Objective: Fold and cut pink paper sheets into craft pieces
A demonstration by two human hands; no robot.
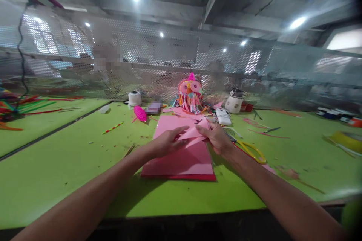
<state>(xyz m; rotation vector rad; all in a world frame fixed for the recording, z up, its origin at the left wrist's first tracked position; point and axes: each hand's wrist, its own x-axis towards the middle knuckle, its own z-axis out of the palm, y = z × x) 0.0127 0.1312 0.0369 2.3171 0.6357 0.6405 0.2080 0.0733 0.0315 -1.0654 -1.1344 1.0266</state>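
Observation:
Both my hands hold one folded sheet of pink paper (191, 134) just above a stack of pink sheets (181, 160) lying on the green table (70, 169). My left hand (166, 142) grips the sheet's left part with fingers curled over it. My right hand (216, 137) pinches its right corner, which points upward. The stack has a red sheet at the bottom edge.
Yellow-handled scissors (251, 150) lie right of the stack. Behind it stand a colourful fringed paper craft (190, 98), a white device (223, 116), a white jar (234, 102), a white tape dispenser (134, 98) and a pink thread spool (140, 113). Coloured sticks (25, 107) lie far left. A perforated metal screen (158, 60) backs the table.

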